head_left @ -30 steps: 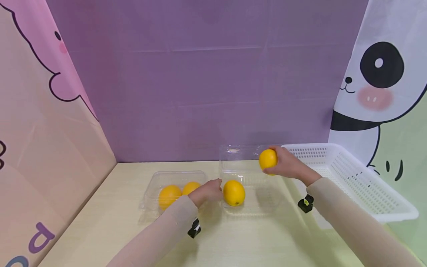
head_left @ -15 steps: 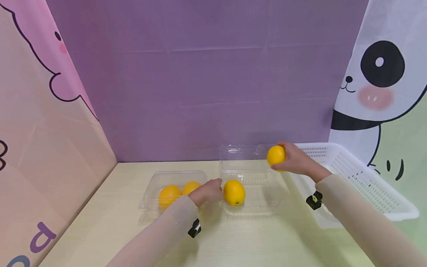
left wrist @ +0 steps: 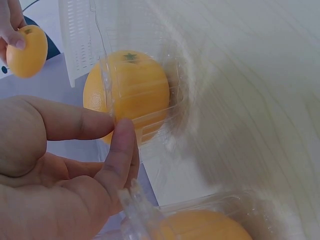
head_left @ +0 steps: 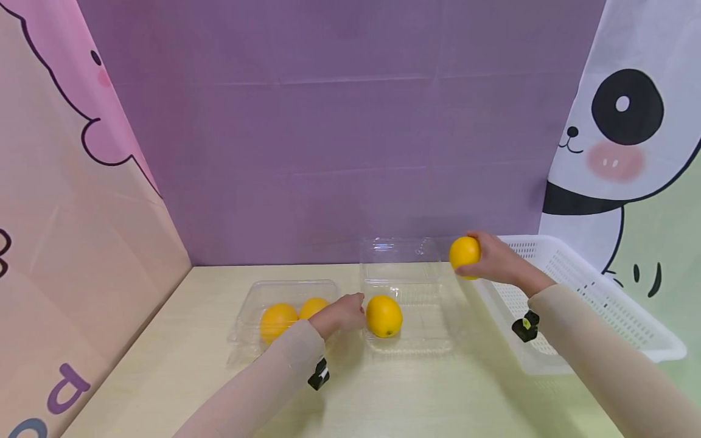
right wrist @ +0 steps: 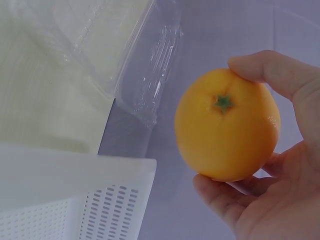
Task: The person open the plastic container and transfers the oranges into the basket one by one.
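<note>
In the head view my right hand (head_left: 497, 263) holds an orange (head_left: 464, 254) in the air, beside the left rim of the white basket. Its thumb and fingers grip opposite sides of the fruit, and the green star-shaped stem end shows in the right wrist view. My left hand (head_left: 344, 313) pinches the near-left edge of an open clear plastic clamshell box (head_left: 432, 349), thumb against fingertips. Inside that box, right by these fingertips, sits one orange (head_left: 384, 317). The box's lid (head_left: 402, 261) stands raised at the back.
A second clear clamshell box (head_left: 298, 283), lid down, holds oranges (head_left: 279, 323) to the left, partly hidden by my left forearm. The white perforated basket (head_left: 654, 353) stands at the right. A purple backdrop (head_left: 350, 134) closes off the table's (head_left: 383, 401) far edge.
My right hand has carried the orange rightward and slightly up, from over the open box toward the white basket. The left hand keeps its place at the box edge.
</note>
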`<control>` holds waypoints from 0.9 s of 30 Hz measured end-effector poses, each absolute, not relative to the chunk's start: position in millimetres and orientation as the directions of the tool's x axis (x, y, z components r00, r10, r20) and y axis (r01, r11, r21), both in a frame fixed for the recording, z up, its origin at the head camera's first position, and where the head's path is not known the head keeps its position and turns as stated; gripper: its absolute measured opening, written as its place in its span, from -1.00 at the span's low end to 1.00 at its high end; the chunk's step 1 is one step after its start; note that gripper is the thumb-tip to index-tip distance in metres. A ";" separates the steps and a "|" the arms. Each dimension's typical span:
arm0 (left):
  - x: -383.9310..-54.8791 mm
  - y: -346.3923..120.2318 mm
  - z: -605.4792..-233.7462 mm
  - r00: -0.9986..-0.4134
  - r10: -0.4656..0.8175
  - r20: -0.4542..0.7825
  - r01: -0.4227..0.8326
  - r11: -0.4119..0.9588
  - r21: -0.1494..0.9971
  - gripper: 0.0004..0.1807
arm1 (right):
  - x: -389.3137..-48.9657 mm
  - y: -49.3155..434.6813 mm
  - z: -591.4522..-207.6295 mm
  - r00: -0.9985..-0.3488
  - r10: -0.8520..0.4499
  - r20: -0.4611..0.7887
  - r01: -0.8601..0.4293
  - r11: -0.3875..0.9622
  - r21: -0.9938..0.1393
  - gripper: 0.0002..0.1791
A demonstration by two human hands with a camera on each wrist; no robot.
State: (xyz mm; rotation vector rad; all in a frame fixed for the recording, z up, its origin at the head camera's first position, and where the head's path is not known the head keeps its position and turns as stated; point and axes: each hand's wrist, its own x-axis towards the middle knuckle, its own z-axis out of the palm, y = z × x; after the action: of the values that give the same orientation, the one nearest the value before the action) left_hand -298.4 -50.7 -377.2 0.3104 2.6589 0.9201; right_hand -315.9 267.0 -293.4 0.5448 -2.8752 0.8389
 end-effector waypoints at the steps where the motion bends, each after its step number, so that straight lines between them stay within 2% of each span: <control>1: -298.6 -50.6 -377.0 -0.928 0.302 -0.217 0.105 0.772 0.627 -0.26 | -315.6 267.9 -292.7 -0.933 -0.309 0.186 -0.360 0.789 -0.498 -0.02; 27: -298.3 -49.5 -377.6 -0.931 0.294 -0.216 0.091 0.760 0.644 -0.28 | -321.5 308.4 -296.7 -0.984 -0.163 0.067 -0.170 0.771 -0.614 -0.01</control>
State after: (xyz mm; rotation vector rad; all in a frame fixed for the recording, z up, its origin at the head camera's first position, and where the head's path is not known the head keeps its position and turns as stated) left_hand -298.3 -49.5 -377.6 0.2980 2.6523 0.9475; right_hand -321.5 308.4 -296.7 0.2772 -2.9470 1.0234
